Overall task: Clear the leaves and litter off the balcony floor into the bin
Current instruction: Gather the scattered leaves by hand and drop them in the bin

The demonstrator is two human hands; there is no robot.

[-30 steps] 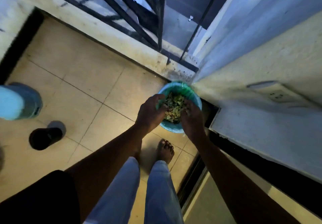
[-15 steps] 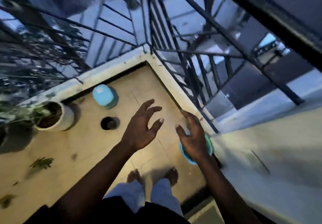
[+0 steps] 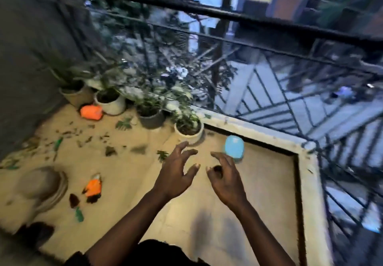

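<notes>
both hands point(image 3: 176, 174) empty above littered floor point(image 3: 259, 193)

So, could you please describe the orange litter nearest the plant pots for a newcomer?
Follow the plant pots below the railing to their left end. The orange packet lies beside the white pot there; the other orange scrap lies well clear of them.

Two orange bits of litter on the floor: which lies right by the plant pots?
The far orange piece, beside the white pot near the wall; the near orange piece lies out on open floor.
</notes>
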